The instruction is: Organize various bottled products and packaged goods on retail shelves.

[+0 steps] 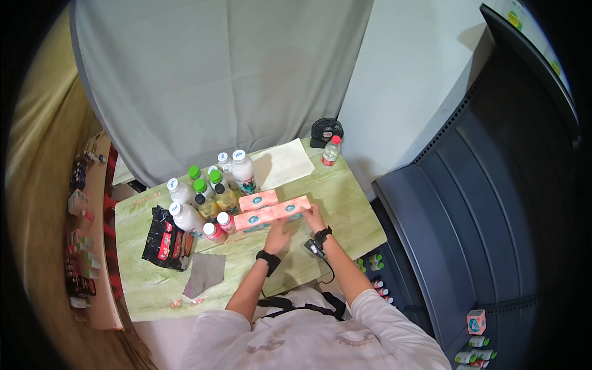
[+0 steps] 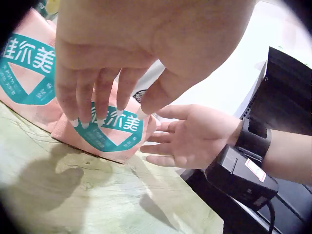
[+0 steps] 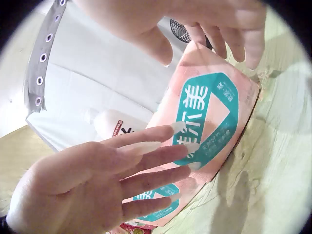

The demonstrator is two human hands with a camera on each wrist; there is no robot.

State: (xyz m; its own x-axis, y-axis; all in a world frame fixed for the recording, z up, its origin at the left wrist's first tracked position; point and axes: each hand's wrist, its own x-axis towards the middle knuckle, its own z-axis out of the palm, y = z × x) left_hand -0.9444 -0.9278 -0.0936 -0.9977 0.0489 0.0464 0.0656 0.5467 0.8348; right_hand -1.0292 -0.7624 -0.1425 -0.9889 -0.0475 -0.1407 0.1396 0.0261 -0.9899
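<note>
Three pink tissue packs with teal labels lie on the green table. My left hand (image 1: 279,235) has its fingers straight against the front face of the right-hand pack (image 1: 291,208); in the left wrist view this hand (image 2: 151,44) covers part of the pack's label (image 2: 109,130). My right hand (image 1: 313,217) is at the same pack's right end, fingers extended, and the right wrist view shows that end (image 3: 195,63) just under its fingers. Another pack (image 1: 253,219) adjoins it on the left, and a third (image 1: 258,200) lies behind.
Several white, green-capped and dark-capped bottles (image 1: 243,171) stand left of and behind the packs, with two small pink bottles (image 1: 215,233). A black bag (image 1: 161,240), grey cloth (image 1: 206,274), paper sheet (image 1: 283,164), red-capped bottle (image 1: 331,152) and fan (image 1: 325,131) are also on the table (image 1: 351,216). Dark shelving (image 1: 431,228) stands right.
</note>
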